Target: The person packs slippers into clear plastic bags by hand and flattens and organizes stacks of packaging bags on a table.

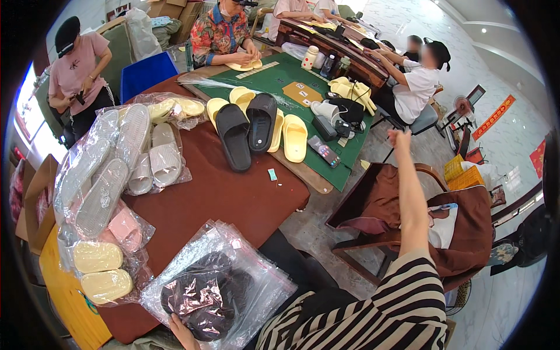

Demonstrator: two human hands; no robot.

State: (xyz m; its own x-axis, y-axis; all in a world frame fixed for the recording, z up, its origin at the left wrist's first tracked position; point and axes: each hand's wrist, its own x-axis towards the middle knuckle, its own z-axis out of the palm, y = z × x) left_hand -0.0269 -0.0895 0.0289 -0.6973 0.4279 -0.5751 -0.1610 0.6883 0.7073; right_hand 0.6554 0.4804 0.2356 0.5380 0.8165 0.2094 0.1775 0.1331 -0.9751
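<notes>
At the lower edge my left hand (pixel 183 333) grips the near edge of a clear plastic bag with a pair of black slippers (pixel 201 294) in it. This bag lies over a stack of clear bags (pixel 256 274) at the table's near edge. My right arm reaches far out to the right, over a chair and away from the table. My right hand (pixel 399 139) there has its fingers curled in; whatever they may hold is too small to make out. Loose black slides (pixel 233 137) and yellow slides (pixel 294 139) stand at the table's far end.
Bagged grey slippers (pixel 102 198), pink slippers (pixel 125 227) and yellow slippers (pixel 107 286) pile up along the left of the brown-covered table (pixel 233 198). A phone (pixel 324 151) lies on the green table (pixel 268 76). A wooden chair (pixel 373 233) stands at right. Several people work beyond.
</notes>
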